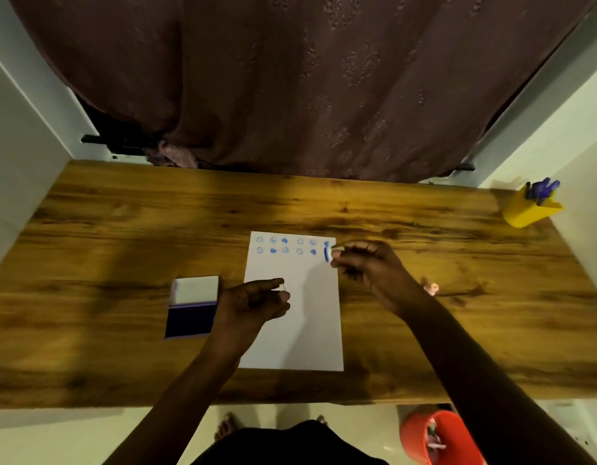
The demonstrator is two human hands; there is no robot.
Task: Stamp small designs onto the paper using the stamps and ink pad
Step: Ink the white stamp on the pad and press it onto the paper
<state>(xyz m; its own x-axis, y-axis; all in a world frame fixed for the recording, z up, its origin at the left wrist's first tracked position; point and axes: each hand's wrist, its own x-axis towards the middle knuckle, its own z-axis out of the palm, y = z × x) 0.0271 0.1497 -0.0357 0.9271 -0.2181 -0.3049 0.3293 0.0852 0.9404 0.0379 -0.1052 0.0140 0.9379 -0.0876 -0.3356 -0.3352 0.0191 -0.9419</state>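
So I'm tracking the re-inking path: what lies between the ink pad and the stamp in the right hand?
In the head view, the left hand and white paper lie between ink pad and stamp.

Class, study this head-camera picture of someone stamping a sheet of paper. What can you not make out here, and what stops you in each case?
- Head view: the stamp in the right hand is motion-blurred; its design is unreadable.
- The small item pinched by the left hand is mostly covered by fingers.
- The printed designs on the paper are too small to identify surely.
- The red bucket is cut off by the bottom edge.
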